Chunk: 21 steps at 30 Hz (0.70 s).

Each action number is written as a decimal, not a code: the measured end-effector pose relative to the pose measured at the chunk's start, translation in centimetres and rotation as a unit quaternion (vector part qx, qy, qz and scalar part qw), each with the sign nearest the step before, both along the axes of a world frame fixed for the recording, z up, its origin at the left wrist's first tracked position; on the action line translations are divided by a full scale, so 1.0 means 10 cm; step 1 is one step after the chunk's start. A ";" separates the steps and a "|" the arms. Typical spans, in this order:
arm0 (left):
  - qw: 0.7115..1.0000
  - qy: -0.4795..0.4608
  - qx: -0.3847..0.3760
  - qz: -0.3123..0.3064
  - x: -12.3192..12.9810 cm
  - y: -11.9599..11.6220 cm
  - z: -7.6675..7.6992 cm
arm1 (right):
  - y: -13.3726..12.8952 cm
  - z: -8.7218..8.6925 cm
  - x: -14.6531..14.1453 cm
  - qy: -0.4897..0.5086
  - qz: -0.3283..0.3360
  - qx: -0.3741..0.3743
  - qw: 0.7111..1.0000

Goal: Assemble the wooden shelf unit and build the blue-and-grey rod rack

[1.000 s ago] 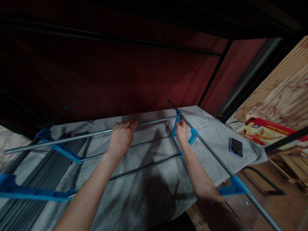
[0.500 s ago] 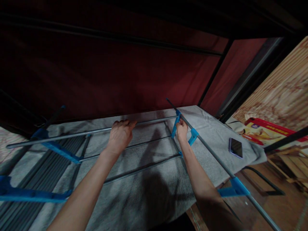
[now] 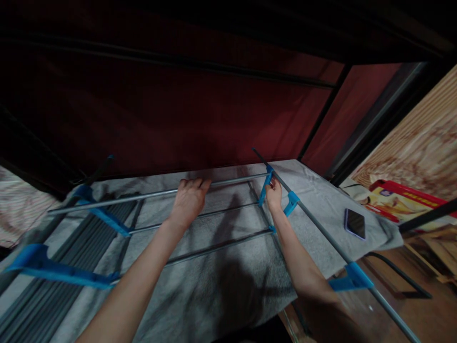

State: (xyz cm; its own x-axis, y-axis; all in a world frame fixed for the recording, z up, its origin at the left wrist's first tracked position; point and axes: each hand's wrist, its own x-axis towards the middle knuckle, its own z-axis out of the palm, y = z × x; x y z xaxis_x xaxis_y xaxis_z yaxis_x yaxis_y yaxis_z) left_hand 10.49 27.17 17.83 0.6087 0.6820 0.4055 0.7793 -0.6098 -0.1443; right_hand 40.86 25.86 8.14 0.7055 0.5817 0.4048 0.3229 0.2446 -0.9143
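My left hand (image 3: 190, 198) is wrapped over a grey metal tube (image 3: 150, 195) that spans the rack frame from left to right. At the tube's right end, my right hand (image 3: 273, 194) grips a blue plastic bracket (image 3: 264, 188) with curled fingers. That bracket sits on a long grey side pole (image 3: 323, 229), which also carries a second blue bracket (image 3: 353, 277) nearer to me. On the left, the tube's end lies over another blue bracket (image 3: 103, 213). Lower cross tubes (image 3: 224, 244) run beneath my arms.
A grey cloth (image 3: 317, 202) covers the surface under the frame. Several loose grey tubes (image 3: 53, 267) lie bundled at the left. A phone (image 3: 355, 223) rests on the cloth at the right, near a red and yellow box (image 3: 403, 200). Dark red panels (image 3: 200, 114) stand behind.
The tube has slid a little to the right, its left end now closer to the left bracket. My left hand is still on it. The view has shifted slightly.
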 end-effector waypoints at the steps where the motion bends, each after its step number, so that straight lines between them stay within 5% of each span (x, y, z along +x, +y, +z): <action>1: 1.000 -0.004 0.001 -0.002 0.00 -0.01 0.00 | -0.01 -0.01 0.01 0.004 0.001 -0.002 1.000; 11: 0.996 -0.087 0.019 0.012 -0.20 -0.03 0.08 | -0.15 -0.24 0.00 -0.006 -0.011 -0.048 0.999; 17: 0.980 -0.158 -0.004 0.117 -0.60 0.29 0.51 | -0.54 -0.59 -0.55 -0.027 0.025 -0.096 0.995; 21: 0.963 -0.186 -0.028 0.192 -1.08 0.58 0.88 | -0.77 -0.46 -1.09 -0.129 0.130 -0.042 0.982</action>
